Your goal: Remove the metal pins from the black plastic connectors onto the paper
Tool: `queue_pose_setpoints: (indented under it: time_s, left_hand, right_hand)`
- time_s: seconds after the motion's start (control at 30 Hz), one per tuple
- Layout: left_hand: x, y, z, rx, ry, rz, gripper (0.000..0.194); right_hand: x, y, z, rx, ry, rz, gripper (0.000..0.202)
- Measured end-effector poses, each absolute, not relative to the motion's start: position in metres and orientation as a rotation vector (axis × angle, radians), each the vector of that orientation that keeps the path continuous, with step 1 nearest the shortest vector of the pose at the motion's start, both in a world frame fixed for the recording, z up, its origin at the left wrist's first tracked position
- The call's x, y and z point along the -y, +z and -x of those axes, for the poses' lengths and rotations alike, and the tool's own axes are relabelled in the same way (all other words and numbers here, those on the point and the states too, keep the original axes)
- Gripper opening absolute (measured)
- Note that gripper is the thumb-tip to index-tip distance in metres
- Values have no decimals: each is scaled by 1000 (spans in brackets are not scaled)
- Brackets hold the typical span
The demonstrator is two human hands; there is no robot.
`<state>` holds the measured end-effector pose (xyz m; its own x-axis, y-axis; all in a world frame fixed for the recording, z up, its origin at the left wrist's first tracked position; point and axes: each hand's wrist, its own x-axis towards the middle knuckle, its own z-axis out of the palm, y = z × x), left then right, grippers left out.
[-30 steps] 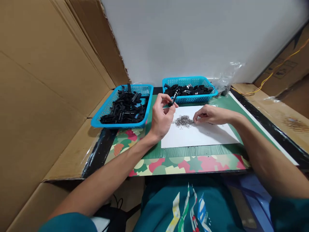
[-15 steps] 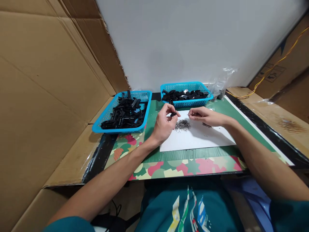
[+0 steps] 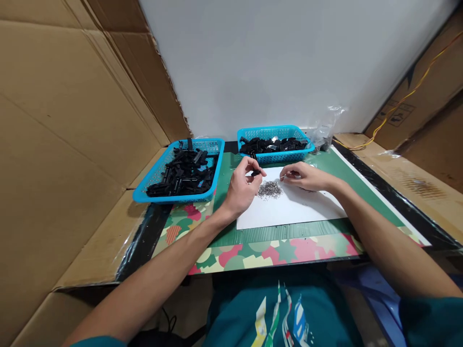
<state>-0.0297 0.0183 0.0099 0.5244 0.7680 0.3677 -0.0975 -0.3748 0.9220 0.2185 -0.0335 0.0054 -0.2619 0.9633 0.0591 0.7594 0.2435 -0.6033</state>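
Note:
My left hand pinches a small black plastic part between thumb and fingers, above the left side of a white sheet. On the sheet lies a pile of tiny silver metal pieces, just right of my left fingertips. My right hand is at the right of the pile, its fingers closed in a pinch. Something tiny and shiny shows at those fingertips, too small to name. A gap separates the two hands.
A blue basket of black plastic parts stands at the left, another blue basket of black parts at the back. Beside it is a clear plastic bag. Cardboard walls enclose the left, and a yellow wire hangs at the right.
My right hand has dipped slightly toward the edge of the metal pile, fingers still pinched. My left hand keeps hold of the black part. The whole view has shifted a little.

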Motion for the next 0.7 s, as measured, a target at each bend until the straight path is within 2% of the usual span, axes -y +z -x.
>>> queue_pose_setpoints:
  time_s: [0.17, 0.7]
  left_hand:
    - [-18, 10, 30, -561, 1023, -1748, 14]
    - [-17, 11, 30, -555, 1013, -1763, 13]
  right_hand:
    - [33, 6, -217, 2108, 793, 1488, 33]
    - [35, 12, -213, 2033, 804, 1449, 34]
